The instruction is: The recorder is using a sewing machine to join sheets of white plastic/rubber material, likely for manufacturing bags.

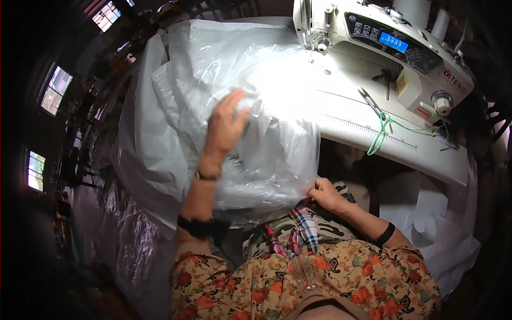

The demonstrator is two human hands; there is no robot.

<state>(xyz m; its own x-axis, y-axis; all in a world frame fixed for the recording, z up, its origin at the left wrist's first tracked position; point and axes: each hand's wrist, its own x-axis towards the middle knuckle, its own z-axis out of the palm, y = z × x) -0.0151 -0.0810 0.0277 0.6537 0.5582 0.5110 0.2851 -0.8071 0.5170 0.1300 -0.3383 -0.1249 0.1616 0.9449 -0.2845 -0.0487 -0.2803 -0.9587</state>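
"Two hands of yours are in view; how does your left hand (226,125) stand?"

"Your left hand is open, its fingers apart and slightly blurred, over the middle of the clear plastic sheet (277,160). Whether your palm presses on it, I cannot tell."

"And your right hand (326,195)?"

"Your right hand is lower, near your lap, fingers curled and closed on the sheet's near right corner."

"Where does the sheet itself lie?"

"It spreads in crumpled folds over the left part of the desk (346,125) and droops past the near edge toward your camouflage trousers (266,242). Its upper right part runs into bright glare beside the needle end of your white sewing machine (373,26), so the edge there is hard to make out."

"What else is around you?"

"Right of the glare, a slim pointed metal tool (372,101) lies on the desk, with a green cord (384,133) at its lower end. Two thread spools (440,24) stand behind the machine, and more pale sheeting (421,208) hangs below the desk on your right."
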